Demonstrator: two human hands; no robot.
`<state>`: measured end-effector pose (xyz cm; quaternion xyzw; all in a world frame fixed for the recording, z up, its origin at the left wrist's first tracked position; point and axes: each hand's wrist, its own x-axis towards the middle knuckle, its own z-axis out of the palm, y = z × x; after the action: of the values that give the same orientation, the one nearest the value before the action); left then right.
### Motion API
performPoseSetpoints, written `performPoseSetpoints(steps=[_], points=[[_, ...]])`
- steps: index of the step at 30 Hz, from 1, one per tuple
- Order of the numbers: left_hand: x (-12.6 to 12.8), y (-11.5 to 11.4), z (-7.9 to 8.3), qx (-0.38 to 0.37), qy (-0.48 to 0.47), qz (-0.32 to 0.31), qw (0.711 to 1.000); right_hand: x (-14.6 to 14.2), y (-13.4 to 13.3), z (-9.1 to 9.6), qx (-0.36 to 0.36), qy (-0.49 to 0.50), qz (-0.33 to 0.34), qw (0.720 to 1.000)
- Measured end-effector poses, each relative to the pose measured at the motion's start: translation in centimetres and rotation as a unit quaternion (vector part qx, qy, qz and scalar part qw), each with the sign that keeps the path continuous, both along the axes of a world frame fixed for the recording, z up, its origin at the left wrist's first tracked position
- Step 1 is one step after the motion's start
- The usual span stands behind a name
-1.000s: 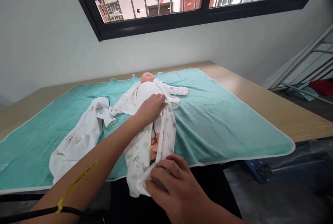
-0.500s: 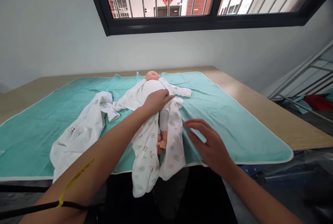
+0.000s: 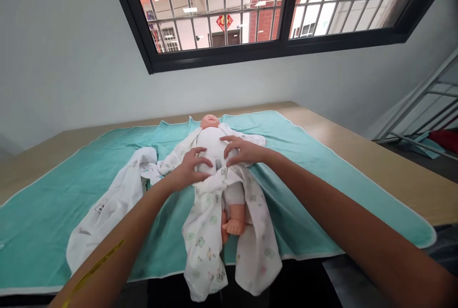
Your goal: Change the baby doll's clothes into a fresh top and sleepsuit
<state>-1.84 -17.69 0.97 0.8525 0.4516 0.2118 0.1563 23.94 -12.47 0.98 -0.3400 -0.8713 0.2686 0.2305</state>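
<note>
Head view, as I stand looking on: a pink-skinned baby doll in white [image 3: 211, 148] lies on its back on a teal, white-edged blanket [image 3: 322, 198] over a pale wooden table [image 3: 361, 165]. At its waist, the left hand [image 3: 193, 167] and right hand [image 3: 241, 150] are partly open, fingers spread and curved, though I cannot tell whether either pinches cloth. White printed trouser legs [image 3: 207, 241] splay around its bare feet, while another crumpled white garment [image 3: 110, 208] lies beside the left forearm.

Curled fingers [image 3: 233, 145] over a doll [image 3: 210, 142] in white
</note>
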Motion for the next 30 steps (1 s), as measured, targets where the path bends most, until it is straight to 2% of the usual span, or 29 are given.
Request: performPoseSetpoints(steps=[3, 8, 11, 13, 16, 18, 21, 23, 26, 30], points=[[-0.2, -0.6, 0.4, -0.059, 0.023, -0.048, 0.997, -0.1, 0.2, 0.3, -0.004, -0.054, 0.058, 0.997], [-0.3, -1.8, 1.3, -0.128, 0.044, -0.117, 0.984, -0.1, -0.4, -0.9, -0.006, -0.017, 0.042, 0.999], [-0.1, -2.3, 1.4, -0.135, 0.037, -0.126, 0.982, 0.4, -0.6, -1.1, -0.010, -0.024, 0.073, 0.997], [0.2, -2.4, 1.1, -0.118, 0.007, -0.096, 0.988, 0.8, -0.9, -0.8, -0.008, -0.026, 0.094, 0.995], [0.7, -2.0, 0.2, -0.044, -0.020, -0.020, 0.999, 1.1, -1.8, -0.3, -0.007, -0.031, 0.106, 0.994], [1.1, -1.5, -0.6, 0.016, 0.011, 0.038, 0.999, 1.0, -2.4, -0.2, 0.001, -0.047, 0.116, 0.992], [1.8, -0.4, -1.9, 0.088, 0.068, 0.115, 0.987, 0.5, -3.0, -0.6, 0.051, -0.038, 0.126, 0.990], [2.3, 0.4, -2.6, 0.120, 0.058, 0.149, 0.980, 0.2, -3.0, -1.0, 0.097, 0.000, 0.095, 0.991], [3.0, 1.4, -3.2, 0.124, -0.011, 0.178, 0.976, -0.2, -2.8, -1.6, 0.140, 0.042, -0.014, 0.989], [3.8, 1.9, -3.1, 0.091, -0.065, 0.180, 0.977, -1.0, -2.4, -2.4, 0.181, -0.007, -0.136, 0.974]])
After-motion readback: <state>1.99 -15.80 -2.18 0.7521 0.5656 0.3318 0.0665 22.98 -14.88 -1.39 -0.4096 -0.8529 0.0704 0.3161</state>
